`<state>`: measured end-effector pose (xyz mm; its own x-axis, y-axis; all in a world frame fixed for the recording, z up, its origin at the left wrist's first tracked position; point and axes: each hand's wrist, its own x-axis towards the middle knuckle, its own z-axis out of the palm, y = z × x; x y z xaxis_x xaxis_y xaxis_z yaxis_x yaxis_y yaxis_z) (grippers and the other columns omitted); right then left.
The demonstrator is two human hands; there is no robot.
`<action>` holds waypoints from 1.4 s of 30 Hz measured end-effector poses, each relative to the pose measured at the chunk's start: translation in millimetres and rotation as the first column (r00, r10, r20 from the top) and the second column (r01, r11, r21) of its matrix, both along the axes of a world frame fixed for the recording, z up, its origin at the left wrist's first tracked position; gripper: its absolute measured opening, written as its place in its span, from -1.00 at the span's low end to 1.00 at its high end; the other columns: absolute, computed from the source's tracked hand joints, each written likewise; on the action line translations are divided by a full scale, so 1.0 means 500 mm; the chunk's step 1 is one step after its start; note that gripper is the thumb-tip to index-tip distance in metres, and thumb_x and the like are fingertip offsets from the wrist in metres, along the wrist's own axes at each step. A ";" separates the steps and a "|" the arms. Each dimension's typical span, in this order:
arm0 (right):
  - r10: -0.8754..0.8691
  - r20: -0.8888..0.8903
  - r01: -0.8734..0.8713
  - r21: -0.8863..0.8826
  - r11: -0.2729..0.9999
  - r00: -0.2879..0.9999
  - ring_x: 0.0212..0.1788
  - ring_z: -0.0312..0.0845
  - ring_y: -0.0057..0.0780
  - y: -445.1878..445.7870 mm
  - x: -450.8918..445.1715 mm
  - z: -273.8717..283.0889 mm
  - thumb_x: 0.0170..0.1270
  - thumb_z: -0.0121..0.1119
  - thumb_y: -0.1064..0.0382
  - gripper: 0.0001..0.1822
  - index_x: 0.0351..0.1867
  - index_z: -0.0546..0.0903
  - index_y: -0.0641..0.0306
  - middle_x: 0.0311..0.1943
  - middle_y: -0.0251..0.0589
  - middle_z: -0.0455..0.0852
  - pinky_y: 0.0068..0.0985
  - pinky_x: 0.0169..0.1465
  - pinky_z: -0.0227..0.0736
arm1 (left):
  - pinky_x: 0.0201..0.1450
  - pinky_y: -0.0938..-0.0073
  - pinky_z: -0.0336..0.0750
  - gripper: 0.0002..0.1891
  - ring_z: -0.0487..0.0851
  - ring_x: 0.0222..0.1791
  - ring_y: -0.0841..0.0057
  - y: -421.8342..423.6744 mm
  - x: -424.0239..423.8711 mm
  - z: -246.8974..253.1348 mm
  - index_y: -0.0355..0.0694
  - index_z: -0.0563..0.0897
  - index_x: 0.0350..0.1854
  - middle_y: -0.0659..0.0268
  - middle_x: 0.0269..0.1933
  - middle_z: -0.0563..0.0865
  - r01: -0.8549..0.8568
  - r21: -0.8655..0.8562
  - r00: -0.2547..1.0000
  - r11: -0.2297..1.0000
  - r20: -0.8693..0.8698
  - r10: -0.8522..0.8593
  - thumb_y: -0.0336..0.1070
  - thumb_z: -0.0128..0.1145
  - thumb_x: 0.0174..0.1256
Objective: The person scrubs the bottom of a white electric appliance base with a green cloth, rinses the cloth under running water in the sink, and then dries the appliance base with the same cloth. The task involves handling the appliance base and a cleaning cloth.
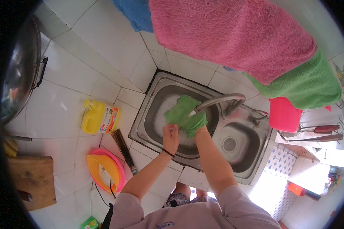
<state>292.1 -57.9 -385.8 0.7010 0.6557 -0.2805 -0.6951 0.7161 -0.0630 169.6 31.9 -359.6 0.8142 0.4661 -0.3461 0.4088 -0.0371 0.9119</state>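
A wet green cloth (180,110) is spread above the large left bowl of a stainless steel sink (136,130). My left hand (171,137), with a dark band at its wrist, grips the cloth's near edge, fingers curled. The cloth's right part wraps over my right hand (200,131), hiding its fingers, so their grip cannot be made out. Directly over the cloth is the spout of a curved metal faucet (222,100), with a whitish stream at its mouth. White suds (160,114) lie in the bowl around the cloth.
Left of the sink are a yellow detergent jug (96,117), a bundled-stick brush (123,150) and nested pink and orange basins (93,169). Farther left sit a wok (20,71) and a wooden cutting board (37,183). Pink and green towels (226,34) hang above the sink's far side.
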 end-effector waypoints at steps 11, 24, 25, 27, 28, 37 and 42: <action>0.019 0.004 -0.018 -0.195 0.981 1.000 -0.12 0.45 -0.34 -0.017 -0.006 0.046 0.30 -0.12 0.15 -0.73 -0.11 0.48 0.23 -0.17 -0.22 0.53 -0.38 -0.11 0.40 | 0.11 0.11 0.31 -0.40 0.33 0.20 0.35 -0.005 0.102 0.071 0.02 0.24 0.25 0.32 0.19 0.39 -0.006 -0.903 0.997 0.429 -0.036 -0.062 0.27 -0.21 0.27; 0.056 0.201 0.078 -0.597 0.798 0.978 -0.22 0.50 -0.43 -0.010 -0.014 0.168 0.20 0.13 0.24 -0.66 -0.01 0.45 0.26 -0.21 -0.26 0.56 -0.50 -0.21 0.44 | -0.25 0.49 0.46 -0.66 0.53 -0.23 0.52 0.024 0.100 -0.034 -0.09 0.44 -0.07 0.37 -0.15 0.55 0.077 -0.994 0.989 -0.072 0.067 0.135 0.05 -0.11 0.32; 0.055 0.141 0.029 -0.529 0.848 0.989 -0.18 0.49 -0.42 -0.018 -0.021 0.174 0.19 0.15 0.22 -0.63 0.01 0.44 0.27 -0.19 -0.26 0.55 -0.49 -0.17 0.44 | -0.24 0.48 0.47 -0.65 0.54 -0.25 0.50 0.034 0.114 -0.023 -0.12 0.44 -0.10 0.36 -0.17 0.55 0.262 -0.921 0.963 -0.287 0.232 0.136 0.05 -0.11 0.32; -0.039 0.175 0.130 -0.543 0.829 0.984 -0.10 0.45 -0.42 -0.032 -0.036 0.146 0.19 0.15 0.18 -0.62 0.01 0.45 0.25 -0.13 -0.27 0.53 -0.46 -0.08 0.40 | -0.17 0.42 0.47 -0.65 0.55 -0.18 0.45 0.001 0.145 0.052 -0.14 0.46 -0.08 0.30 -0.16 0.57 -0.099 -0.995 0.967 0.000 -0.096 0.235 0.02 -0.09 0.32; -0.085 0.196 0.181 -0.547 0.818 0.977 -0.06 0.43 -0.42 -0.038 -0.043 0.126 0.19 0.15 0.16 -0.62 0.01 0.45 0.24 -0.10 -0.28 0.51 -0.45 -0.03 0.38 | -0.13 0.39 0.47 -0.66 0.55 -0.15 0.43 -0.011 0.160 0.092 -0.15 0.47 -0.07 0.28 -0.16 0.58 -0.289 -0.949 0.919 0.130 -0.237 0.316 0.01 -0.09 0.32; 0.852 -0.208 -0.029 -0.975 -0.222 0.480 0.08 0.37 -0.30 -0.149 -0.072 -0.013 -0.06 0.25 0.19 -0.39 0.10 0.40 0.25 -0.04 -0.08 0.53 -0.45 0.07 0.29 | -0.28 0.36 0.48 -0.75 0.60 -0.32 0.40 -0.009 0.170 0.065 -0.24 0.53 -0.11 0.21 -0.33 0.62 0.025 0.360 0.963 0.933 0.242 -0.119 -0.20 -0.01 0.29; 0.551 0.583 0.642 -0.759 0.108 0.597 0.08 0.39 -0.12 -0.050 -0.073 0.002 -0.09 0.33 0.12 -0.25 0.13 0.30 0.43 0.03 0.11 0.45 -0.31 0.11 0.30 | -0.44 0.39 0.46 -0.79 0.59 -0.47 0.44 -0.042 0.162 0.132 -0.22 0.57 -0.21 0.29 -0.49 0.62 0.190 0.364 0.938 0.912 0.206 -0.278 -0.21 0.01 0.27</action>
